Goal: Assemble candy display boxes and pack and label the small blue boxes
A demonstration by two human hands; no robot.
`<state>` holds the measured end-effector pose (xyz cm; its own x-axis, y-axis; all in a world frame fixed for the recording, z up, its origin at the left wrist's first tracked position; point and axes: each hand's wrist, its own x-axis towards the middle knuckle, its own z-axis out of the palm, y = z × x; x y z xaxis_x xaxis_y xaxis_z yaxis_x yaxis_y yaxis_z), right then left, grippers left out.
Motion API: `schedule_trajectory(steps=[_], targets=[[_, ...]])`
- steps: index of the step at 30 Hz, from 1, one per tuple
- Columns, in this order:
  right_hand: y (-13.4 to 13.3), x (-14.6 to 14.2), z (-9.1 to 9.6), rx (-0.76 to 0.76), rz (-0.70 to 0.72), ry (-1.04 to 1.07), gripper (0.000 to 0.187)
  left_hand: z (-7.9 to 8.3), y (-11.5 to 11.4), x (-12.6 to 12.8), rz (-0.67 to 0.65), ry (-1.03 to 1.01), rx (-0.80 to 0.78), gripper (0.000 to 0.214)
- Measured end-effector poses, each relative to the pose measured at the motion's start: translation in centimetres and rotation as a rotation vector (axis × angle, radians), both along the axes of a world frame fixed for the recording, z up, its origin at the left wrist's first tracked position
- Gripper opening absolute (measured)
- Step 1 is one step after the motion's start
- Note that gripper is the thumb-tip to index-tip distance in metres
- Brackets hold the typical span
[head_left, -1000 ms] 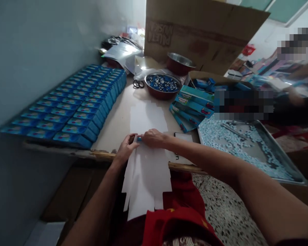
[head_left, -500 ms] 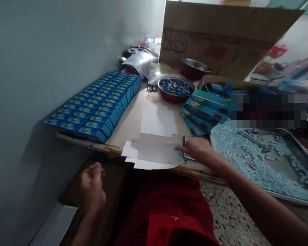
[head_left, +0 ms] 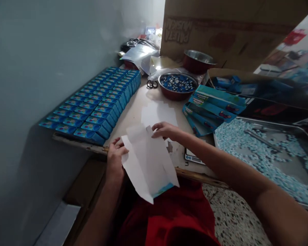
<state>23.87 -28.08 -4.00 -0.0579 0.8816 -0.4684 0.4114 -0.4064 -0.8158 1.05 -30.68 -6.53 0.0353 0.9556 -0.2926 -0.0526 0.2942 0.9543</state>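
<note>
A flat cardboard box blank [head_left: 150, 160], white side up with a strip of blue print at its near edge, is tilted up at the table's front edge, its side flaps partly bent. My left hand [head_left: 116, 155] grips its left edge between thumb and fingers. At the far edge, my right hand [head_left: 164, 131] pinches a flap. Another white blank [head_left: 157, 111] lies flat on the table just beyond. Right of the blank sits a small scale [head_left: 193, 157], partly covered by my right forearm.
Rows of blue boxes [head_left: 92, 102] fill the table's left side. A bowl of blue-and-white pieces [head_left: 178, 83], scissors [head_left: 152, 84] and printed blue cartons [head_left: 213, 106] lie farther back. At right stands a metal tray [head_left: 292, 167] of light-blue candies. A large cardboard box [head_left: 220, 37] rises behind.
My left hand has come up from below the table edge to the blank's left side. My right hand has moved left onto its far flap. The blank is lifted and turned.
</note>
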Motion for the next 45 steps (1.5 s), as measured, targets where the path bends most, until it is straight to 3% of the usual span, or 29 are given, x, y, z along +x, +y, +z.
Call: schedule_trajectory(steps=[2, 4, 6, 8, 11, 13, 15, 17, 20, 22, 24, 27, 30, 32, 35, 38, 40, 42, 45], targets=[[-3.5, 0.9, -1.3, 0.062, -0.194, 0.065, 0.029, 0.7, 0.9, 0.7, -0.111, -0.031, -0.069, 0.063], [-6.6, 0.8, -2.7, 0.123, -0.299, -0.052, 0.027, 0.8, 1.1, 2.0, -0.233, -0.007, -0.102, 0.056], [-8.6, 0.3, -3.6, 0.177, -0.332, -0.249, 0.027, 0.6, 0.8, 3.4, -0.289, 0.093, -0.073, 0.049], [-9.2, -0.2, -3.8, 0.223, -0.330, -0.442, 0.027, 0.1, 0.4, 4.6, -0.303, 0.263, 0.060, 0.040], [-8.5, -0.3, -3.3, 0.221, -0.272, -0.612, 0.026, -0.7, 0.2, 5.4, -0.281, 0.571, 0.363, 0.029], [-7.9, 0.0, -3.2, 0.185, -0.237, -0.622, 0.022, -1.3, 0.7, 5.2, -0.245, 0.696, 0.442, 0.020], [-7.6, 0.7, -3.2, 0.095, -0.197, -0.588, 0.017, -2.0, 1.7, 4.8, -0.288, 0.675, 0.330, 0.009], [-7.2, 1.4, -3.1, 0.065, -0.172, -0.581, 0.025, -2.6, 3.1, 4.4, -0.376, 0.589, 0.189, 0.017], [-5.9, 1.9, -2.2, 0.245, -0.084, -0.700, 0.055, -3.0, 4.3, 4.6, -0.438, 0.524, 0.151, 0.025], [-4.5, 2.0, -1.8, 0.239, 0.045, -0.799, 0.048, -2.9, 4.2, 4.8, -0.418, 0.437, 0.110, 0.028], [-3.1, 2.1, -1.9, 0.125, 0.146, -0.829, 0.030, -2.3, 3.4, 4.7, -0.402, 0.256, -0.048, 0.039], [-1.9, 2.7, -2.8, 0.113, 0.153, -0.738, 0.026, -1.2, 1.6, 3.8, -0.481, -0.035, -0.253, 0.056], [-2.8, 3.7, -3.5, 0.160, -0.001, -0.529, 0.026, -0.4, 0.3, 3.1, -0.616, -0.165, -0.195, 0.063], [-4.6, 4.4, -3.5, 0.135, -0.155, -0.239, 0.032, -0.4, 0.2, 3.1, -0.708, -0.123, -0.094, 0.059], [-8.4, 4.6, -3.3, 0.105, -0.399, 0.127, 0.057, -1.0, 1.0, 3.8, -0.830, 0.118, 0.097, 0.049], [-11.8, 3.3, -3.9, 0.087, -0.542, 0.106, 0.063, -1.9, 2.0, 4.5, -0.890, 0.327, 0.285, 0.043], [-13.1, 2.1, -4.5, 0.053, -0.498, 0.076, 0.046, -2.6, 2.5, 4.7, -0.932, 0.398, 0.370, 0.041], [-13.7, 1.1, -4.9, 0.061, -0.450, 0.054, 0.040, -3.0, 2.7, 4.6, -0.985, 0.446, 0.422, 0.042], [-14.2, 0.8, -4.8, 0.254, -0.421, -0.074, 0.050, -3.5, 2.5, 4.6, -1.046, 0.459, 0.456, 0.047]])
